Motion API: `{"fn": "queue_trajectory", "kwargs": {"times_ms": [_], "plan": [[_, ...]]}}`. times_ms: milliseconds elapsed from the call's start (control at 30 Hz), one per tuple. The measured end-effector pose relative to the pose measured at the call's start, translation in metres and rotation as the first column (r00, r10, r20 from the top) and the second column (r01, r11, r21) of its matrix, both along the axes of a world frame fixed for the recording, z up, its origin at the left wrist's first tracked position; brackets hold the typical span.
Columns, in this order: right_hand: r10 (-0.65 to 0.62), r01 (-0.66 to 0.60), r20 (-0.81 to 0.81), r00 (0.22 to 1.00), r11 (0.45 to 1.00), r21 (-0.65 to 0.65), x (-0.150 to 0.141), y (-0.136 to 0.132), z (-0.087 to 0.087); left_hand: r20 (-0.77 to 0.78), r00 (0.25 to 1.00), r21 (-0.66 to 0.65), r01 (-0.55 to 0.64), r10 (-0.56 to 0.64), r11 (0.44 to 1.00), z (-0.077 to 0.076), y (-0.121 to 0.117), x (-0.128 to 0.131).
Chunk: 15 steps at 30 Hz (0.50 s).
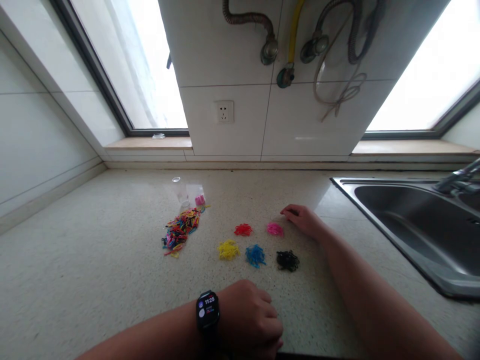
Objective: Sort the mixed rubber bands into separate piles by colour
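Small rubber bands lie on the counter in piles by colour: red bands (243,229), pink bands (275,229), yellow bands (228,249), blue bands (255,255) and black bands (287,260). Left of them spreads a mixed heap of coloured bands (182,230). My right hand (302,220) is just beyond and right of the pink pile, thumb and fingertips drawn together; anything between them is too small to see. Close to the counter's front edge, my left hand (252,317) is curled, back upward, its palm hidden. A black watch (207,310) is on that wrist.
A clear plastic container (180,191) and a pink cap (200,200) are behind the mixed heap. On the right is a steel sink (348,187) with a faucet (459,177). A tiled wall with a socket (224,111) and pipes backs the counter (123,280).
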State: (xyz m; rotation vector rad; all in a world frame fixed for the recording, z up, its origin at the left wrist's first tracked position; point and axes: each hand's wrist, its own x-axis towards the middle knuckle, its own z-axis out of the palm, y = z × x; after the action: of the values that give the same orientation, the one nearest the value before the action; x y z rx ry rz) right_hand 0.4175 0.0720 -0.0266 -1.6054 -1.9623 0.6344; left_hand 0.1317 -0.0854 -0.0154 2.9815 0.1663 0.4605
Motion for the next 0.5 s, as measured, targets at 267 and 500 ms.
{"fn": "queue_trajectory", "kwargs": {"times_ms": [267,500], "plan": [[0.018,-0.018,-0.005,1.0,1.0,0.008,-0.0019,-0.002,0.0009,0.001,1.0,0.001,0.005,-0.005,1.0,-0.0012,0.0003,-0.0006],[-0.008,0.008,-0.039,0.999,1.0,0.0,-0.0008,-0.0013,0.004,0.015,1.0,0.04,0.017,-0.018,0.999,0.0033,-0.0004,-0.002]]}}
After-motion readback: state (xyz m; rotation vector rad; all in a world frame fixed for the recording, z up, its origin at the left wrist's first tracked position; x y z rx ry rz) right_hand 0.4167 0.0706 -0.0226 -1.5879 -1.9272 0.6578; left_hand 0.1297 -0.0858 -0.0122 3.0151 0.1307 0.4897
